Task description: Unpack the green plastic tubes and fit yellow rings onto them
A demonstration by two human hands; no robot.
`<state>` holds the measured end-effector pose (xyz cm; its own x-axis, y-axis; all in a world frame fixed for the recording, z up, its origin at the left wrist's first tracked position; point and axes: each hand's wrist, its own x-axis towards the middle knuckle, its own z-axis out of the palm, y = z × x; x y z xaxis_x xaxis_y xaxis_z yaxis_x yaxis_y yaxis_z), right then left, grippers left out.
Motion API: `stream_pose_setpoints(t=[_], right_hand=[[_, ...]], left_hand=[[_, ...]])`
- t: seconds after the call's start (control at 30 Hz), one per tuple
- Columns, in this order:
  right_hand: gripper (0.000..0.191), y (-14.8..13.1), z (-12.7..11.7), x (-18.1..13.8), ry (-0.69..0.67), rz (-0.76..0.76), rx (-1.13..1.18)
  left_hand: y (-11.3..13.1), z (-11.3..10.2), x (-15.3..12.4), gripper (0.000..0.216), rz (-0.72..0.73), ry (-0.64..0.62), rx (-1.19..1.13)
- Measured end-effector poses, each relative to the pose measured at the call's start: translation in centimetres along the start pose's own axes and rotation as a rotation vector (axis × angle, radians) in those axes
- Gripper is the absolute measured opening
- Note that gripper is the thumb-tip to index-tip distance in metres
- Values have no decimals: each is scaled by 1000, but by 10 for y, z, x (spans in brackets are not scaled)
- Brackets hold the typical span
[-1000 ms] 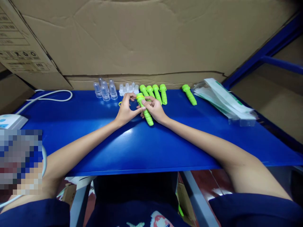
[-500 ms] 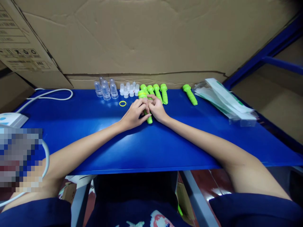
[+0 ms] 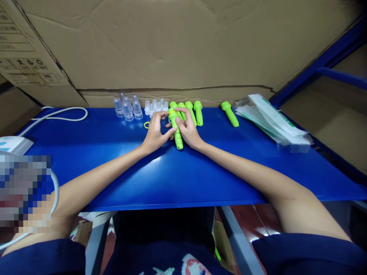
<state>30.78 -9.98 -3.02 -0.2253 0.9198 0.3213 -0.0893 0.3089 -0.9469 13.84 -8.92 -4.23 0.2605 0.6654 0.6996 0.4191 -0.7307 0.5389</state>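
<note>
A lime-green ribbed plastic part [image 3: 176, 133] lies between my hands at the back middle of the blue table [image 3: 183, 172]. My right hand [image 3: 187, 130] grips it from the right, fingers curled over its upper end. My left hand [image 3: 155, 131] pinches it from the left with thumb and fingertips. A small yellow ring [image 3: 146, 125] shows just past my left fingers. Three more green parts [image 3: 190, 110] lie in a row right behind the hands.
Clear plastic caps [image 3: 127, 107] and smaller white ones [image 3: 155, 105] stand at the back. One green part [image 3: 229, 114] lies alone near a pile of plastic bags [image 3: 271, 122]. White cable [image 3: 63, 114] and a white device [image 3: 13, 144] sit left. Cardboard [image 3: 172, 49] walls the back.
My left hand slid back left and opened its fingers round the green part, again partly covering the yellow ring. The held part tilted slightly; my right hand stayed on it.
</note>
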Motion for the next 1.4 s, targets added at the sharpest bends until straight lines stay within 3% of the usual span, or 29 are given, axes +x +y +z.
stream_pose_setpoints(t=[0.8, 1.4], right_hand=[[54, 11, -5, 1, -75, -55, -16], [44, 14, -6, 1, -72, -64, -51]], left_hand=[[-8, 1, 0, 61, -47, 35, -42], [-10, -2, 1, 51, 16, 0, -11]])
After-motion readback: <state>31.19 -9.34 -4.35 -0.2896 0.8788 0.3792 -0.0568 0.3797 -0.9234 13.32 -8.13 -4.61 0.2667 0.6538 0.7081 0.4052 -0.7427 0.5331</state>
